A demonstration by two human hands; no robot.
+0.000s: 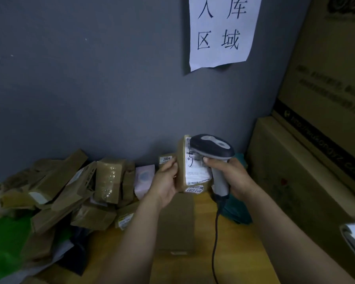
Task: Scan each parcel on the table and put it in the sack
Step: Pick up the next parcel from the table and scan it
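**Mid-scan, with most of the pile left to do**

Gripping one small brown parcel [195, 171] upright above the far middle of the table [240, 253] in the left hand [168, 181], fingers curled round its left edge, label facing right. Clenching the handle of one corded scanner [212, 148] in the right hand [230, 177], scanner head just beside the label. Judged as the scan step for this parcel; bagging not yet done.

Left to handle:
- one heap of parcels [80, 191] at the left, ten or so brown boxes and flat packs, too jumbled for an exact count
- one pale pouch [145, 179] at the heap's right edge
- one box marked 2004 [166, 159] behind the left hand
- one flat brown pack [176, 222] lying near, below the wrists

Nothing visibly bagged. Green plastic [6, 242] at the near left, possibly the sack; cannot tell. One teal bag [238, 212] behind the right wrist. Also one paper sign [221, 31] on the wall and at least two big cartons [305, 181] stacked at the right.
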